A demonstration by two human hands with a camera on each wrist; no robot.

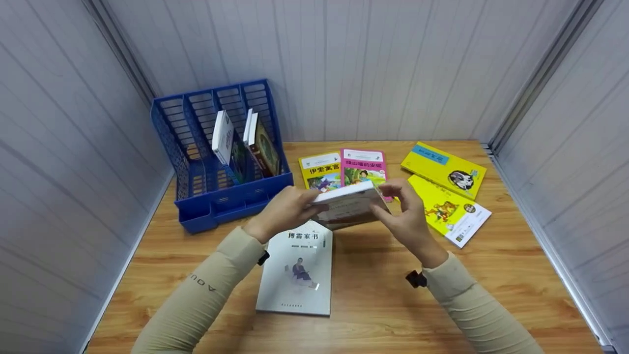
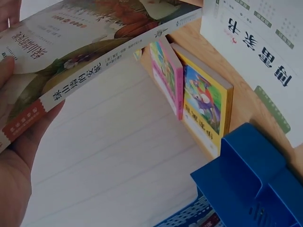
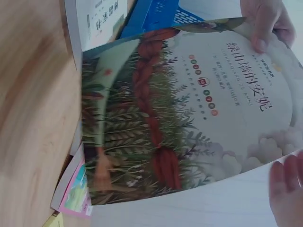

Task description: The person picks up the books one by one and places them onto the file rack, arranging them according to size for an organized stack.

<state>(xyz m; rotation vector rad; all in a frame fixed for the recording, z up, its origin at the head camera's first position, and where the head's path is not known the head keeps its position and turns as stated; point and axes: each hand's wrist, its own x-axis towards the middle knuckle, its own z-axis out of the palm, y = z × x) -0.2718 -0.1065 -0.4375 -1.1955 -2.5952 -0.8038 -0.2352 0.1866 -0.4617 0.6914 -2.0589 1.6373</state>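
A paperback book with a braid and plants on its cover is held up above the table, tilted. My left hand grips its left end, thumb on the cover. At the other end my right hand has its thumb against the cover and its fingers curved around the edge; part of these fingers is hidden. In the left wrist view the spine shows. Below lies a white book with a seated figure, flat on the table.
A blue file rack stands at the back left with several books upright in its right slots. Behind the held book lie a yellow book and a pink book. Two more yellow books overlap at the right. Panel walls enclose the table.
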